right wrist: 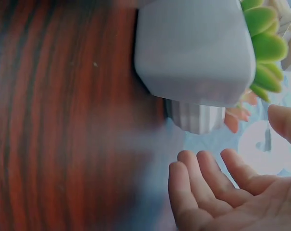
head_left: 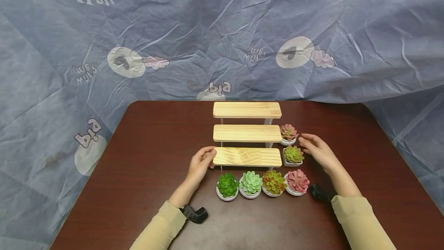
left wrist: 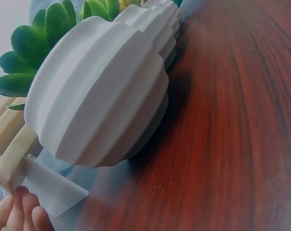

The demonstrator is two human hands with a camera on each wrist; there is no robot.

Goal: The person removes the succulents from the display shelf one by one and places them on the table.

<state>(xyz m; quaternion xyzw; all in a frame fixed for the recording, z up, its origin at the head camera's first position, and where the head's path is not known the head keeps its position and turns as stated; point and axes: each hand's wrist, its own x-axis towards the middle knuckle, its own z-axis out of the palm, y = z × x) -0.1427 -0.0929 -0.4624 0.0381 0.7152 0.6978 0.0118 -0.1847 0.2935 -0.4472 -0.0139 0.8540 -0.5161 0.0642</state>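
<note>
A three-tier wooden shelf stand (head_left: 247,156) with clear supports stands on the table. My left hand (head_left: 201,163) pinches the left end of its lowest board, thumb on top and fingers beneath; the left wrist view shows those fingers (left wrist: 27,209) beside a clear support (left wrist: 54,185). My right hand (head_left: 319,151) is held with relaxed fingers, nothing in them, right beside a pinkish succulent (head_left: 288,131) in a round white pot. Nearer to me on that side is a yellow-green succulent (head_left: 293,153) in a squarish white pot (right wrist: 196,53).
In front of the stand runs a row of potted succulents: dark green (head_left: 227,185), pale green (head_left: 251,182), orange-green (head_left: 274,182) and pink (head_left: 297,181). The dark red wooden table (head_left: 152,138) ends at a blue printed cloth (head_left: 194,30) behind.
</note>
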